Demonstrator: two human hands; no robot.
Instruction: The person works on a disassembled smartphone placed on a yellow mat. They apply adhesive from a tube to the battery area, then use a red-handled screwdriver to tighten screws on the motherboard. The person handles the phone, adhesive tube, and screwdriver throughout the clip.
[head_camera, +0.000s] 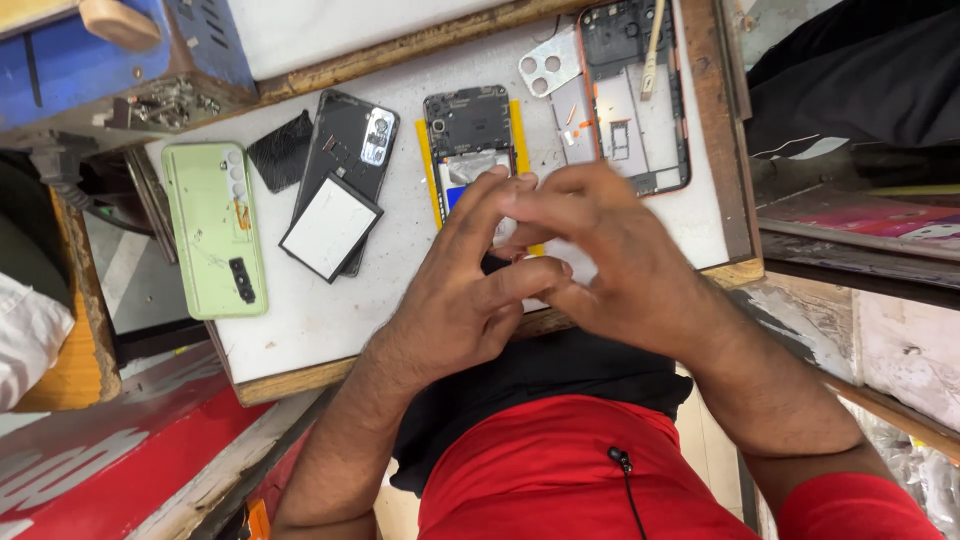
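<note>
Pinching something small, hidden and blurred, both hands meet over the counter: left hand, right hand, beside the opened phone (grip best kept low, steady).

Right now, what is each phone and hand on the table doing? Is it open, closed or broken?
Yellow-edged phone: back off, insides showing, lower end under the hands.
Orange-framed phone: opened, insides showing.
Dark phone: lying flat, camera side up.
White rectangular panel: loose, resting on the dark phone.
Green back cover: detached, lying flat.
Left hand: fingers bent, touching the right hand.
Right hand: fingers curled, blurred.
</note>
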